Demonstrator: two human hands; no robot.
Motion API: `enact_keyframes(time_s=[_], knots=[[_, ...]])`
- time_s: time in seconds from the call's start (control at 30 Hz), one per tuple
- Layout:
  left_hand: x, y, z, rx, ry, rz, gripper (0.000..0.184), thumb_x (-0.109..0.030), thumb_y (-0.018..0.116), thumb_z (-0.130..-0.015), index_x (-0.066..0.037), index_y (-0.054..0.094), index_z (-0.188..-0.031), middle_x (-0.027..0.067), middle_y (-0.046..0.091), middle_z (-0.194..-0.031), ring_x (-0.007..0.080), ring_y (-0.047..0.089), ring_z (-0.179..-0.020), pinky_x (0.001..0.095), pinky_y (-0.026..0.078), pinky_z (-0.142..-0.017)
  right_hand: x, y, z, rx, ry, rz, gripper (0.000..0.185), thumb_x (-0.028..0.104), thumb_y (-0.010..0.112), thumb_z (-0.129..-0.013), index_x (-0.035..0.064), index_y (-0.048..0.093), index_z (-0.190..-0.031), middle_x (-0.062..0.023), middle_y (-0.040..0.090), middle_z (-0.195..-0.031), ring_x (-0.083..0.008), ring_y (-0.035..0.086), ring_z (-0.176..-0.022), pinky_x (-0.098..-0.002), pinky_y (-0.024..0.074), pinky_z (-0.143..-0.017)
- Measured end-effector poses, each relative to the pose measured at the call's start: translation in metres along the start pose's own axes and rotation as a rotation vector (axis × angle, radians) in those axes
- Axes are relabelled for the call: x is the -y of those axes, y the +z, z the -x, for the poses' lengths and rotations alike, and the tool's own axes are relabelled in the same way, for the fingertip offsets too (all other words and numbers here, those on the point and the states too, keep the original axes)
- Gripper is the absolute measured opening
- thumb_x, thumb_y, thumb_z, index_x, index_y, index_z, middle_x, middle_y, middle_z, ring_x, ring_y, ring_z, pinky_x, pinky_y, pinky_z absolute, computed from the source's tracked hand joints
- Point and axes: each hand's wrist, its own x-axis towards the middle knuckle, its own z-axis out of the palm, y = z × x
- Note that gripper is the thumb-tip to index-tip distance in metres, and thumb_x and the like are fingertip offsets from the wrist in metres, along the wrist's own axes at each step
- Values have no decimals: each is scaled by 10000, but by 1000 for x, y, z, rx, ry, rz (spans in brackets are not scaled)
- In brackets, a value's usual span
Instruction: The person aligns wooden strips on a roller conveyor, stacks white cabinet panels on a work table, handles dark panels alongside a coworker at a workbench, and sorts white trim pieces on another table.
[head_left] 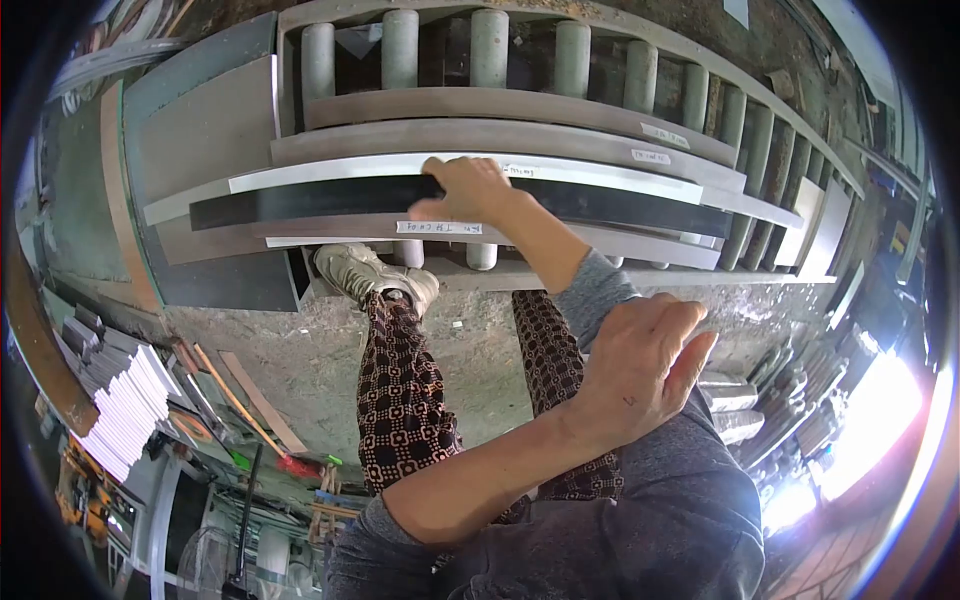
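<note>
My right hand (465, 190) reaches over a long black strip (320, 200) on a roller conveyor. Its thumb lies by the strip's near edge, and the bent fingers are at the far edge, against a white strip (330, 170). My left hand (645, 370) hangs in front of my right upper arm and sleeve, fingers loosely bent, thumb apart, nothing visible in it. Beyond the white strip lie two grey-brown strips (400, 142) with paper labels. Nearer to me is another grey-brown strip with a handwritten label (440, 228).
Conveyor rollers (490, 50) run along the back and curve off right. Grey panels (205, 130) lie at the left end. My shoe (350, 272) stands close to the conveyor's near rail. A stack of white-edged pieces (125, 410) is at lower left; metal bars (780, 400) lie at right.
</note>
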Motion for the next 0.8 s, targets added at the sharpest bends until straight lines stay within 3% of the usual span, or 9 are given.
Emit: enact_keyframes(time_s=[0.13,0.27,0.37,0.47,0.57,0.67,0.8], knots=[[4,3,2,15,-6,12,197,-70,640,-784,24,553,-933,144,601,-783,273,585,-678,357,452,-628,-6,25,6,42,-88,57,721,435,700,-664,87,394,-1216,-175,603,-972,-343,581,-966,-442,435,-854],[4,5,3,15,-11,14,201,-77,634,-788,28,547,-935,148,595,-776,276,580,-672,364,446,-634,-15,37,19,17,-48,-72,671,372,723,-612,62,495,-1161,-170,577,-1044,-324,583,-948,-413,445,-836],[6,5,4,6,4,-17,198,-86,628,-792,29,544,-931,148,589,-766,280,574,-664,367,441,-633,-30,33,21,99,-156,-201,524,416,681,-682,46,588,-1041,-151,624,-966,-270,617,-854,-387,465,-794],[8,6,7,-22,17,-20,193,-89,624,-793,26,542,-924,143,584,-762,282,571,-660,370,438,-629,-45,23,16,488,12,-534,510,472,569,-791,19,601,-1024,-141,652,-850,-245,634,-726,-372,498,-695],[7,6,9,-6,3,-20,196,-87,626,-790,23,535,-923,135,580,-763,279,570,-669,371,435,-636,-57,18,17,653,117,-882,502,465,456,-879,19,580,-1070,-121,655,-775,-201,632,-638,-345,513,-605],[7,7,11,-33,27,-21,203,-89,628,-787,20,526,-924,128,575,-767,274,567,-676,376,432,-643,-56,9,28,712,247,-1126,484,439,405,-911,19,566,-1090,-143,653,-791,-203,643,-648,-324,522,-579],[8,6,14,-37,32,-15,209,-86,632,-783,15,520,-927,121,569,-768,272,560,-673,383,427,-641,-43,4,38,710,280,-1163,486,438,367,-926,22,557,-1090,-157,652,-804,-225,652,-660,-330,530,-590]])
